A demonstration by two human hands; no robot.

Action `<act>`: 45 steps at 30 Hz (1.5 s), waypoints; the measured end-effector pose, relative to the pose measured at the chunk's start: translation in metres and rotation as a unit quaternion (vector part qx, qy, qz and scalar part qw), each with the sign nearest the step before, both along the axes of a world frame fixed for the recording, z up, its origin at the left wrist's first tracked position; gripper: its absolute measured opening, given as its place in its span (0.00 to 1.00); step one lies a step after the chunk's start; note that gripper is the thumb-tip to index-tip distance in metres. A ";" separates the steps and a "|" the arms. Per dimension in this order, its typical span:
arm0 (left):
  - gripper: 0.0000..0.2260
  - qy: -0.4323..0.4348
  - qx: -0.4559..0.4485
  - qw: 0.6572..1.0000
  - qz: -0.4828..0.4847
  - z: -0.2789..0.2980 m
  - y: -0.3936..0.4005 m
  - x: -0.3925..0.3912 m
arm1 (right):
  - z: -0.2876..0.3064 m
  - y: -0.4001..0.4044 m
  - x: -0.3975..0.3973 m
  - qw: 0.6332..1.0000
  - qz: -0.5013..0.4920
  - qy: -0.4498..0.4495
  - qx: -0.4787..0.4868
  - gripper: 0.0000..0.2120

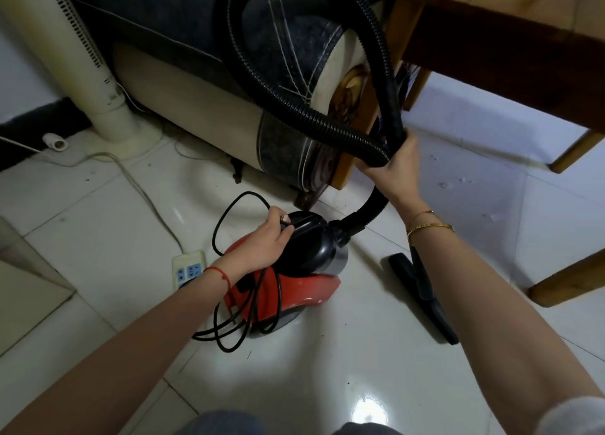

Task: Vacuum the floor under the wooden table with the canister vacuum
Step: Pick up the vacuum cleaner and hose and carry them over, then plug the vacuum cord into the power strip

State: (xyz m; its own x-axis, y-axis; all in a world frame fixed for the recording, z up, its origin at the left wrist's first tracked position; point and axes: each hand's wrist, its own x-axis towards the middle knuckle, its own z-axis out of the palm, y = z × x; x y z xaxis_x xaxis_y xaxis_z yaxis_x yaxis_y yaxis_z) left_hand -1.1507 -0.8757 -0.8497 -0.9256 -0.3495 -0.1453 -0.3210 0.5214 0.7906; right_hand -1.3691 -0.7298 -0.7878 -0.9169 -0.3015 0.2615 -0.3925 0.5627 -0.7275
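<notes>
A: What is the left hand doing?

B: It is pinching the thin black power cord between its fingertips, right at the black handle of the red and black plastic canister vacuum, which is sitting on the glossy white tiled floor just beneath that hand.

A: And the right hand?

B: It is gripping the black ribbed hose with fingers curled round it; the hose is looping up and over, above both hands.

A: Where is the wooden table?

B: Above and to the right of the right hand, with one leg just behind it. A black flat floor nozzle is lying on the tiles under the right forearm, and a white power strip is lying just left of the left wrist.
</notes>
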 end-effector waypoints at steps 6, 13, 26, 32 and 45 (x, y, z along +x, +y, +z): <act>0.07 0.034 -0.016 0.999 0.015 0.001 0.001 0.007 | -0.002 0.006 0.003 0.999 0.026 0.021 0.029 0.58; 0.07 -0.002 -0.159 0.987 -0.017 0.000 0.005 0.017 | 0.006 0.013 0.026 0.985 0.035 0.136 0.099 0.59; 0.07 0.034 0.040 0.986 0.158 -0.006 -0.005 0.062 | -0.053 -0.033 0.194 0.902 0.384 0.120 0.158 0.10; 0.07 0.097 0.241 0.933 0.250 -0.014 -0.022 0.093 | -0.066 -0.064 0.228 0.907 0.391 0.031 0.155 0.12; 0.02 0.095 0.266 0.905 0.319 -0.055 -0.050 0.157 | -0.063 -0.117 0.244 0.839 0.417 0.215 0.274 0.11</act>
State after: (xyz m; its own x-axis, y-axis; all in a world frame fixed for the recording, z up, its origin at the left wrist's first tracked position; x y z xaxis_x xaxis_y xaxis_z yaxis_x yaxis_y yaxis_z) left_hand -0.9940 -0.9257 -0.9046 -0.5866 -0.7485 -0.3091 -0.2544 -0.1921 0.9478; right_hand -1.1253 -0.8466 -0.8507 -0.1825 -0.9751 0.1259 -0.9765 0.1649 -0.1387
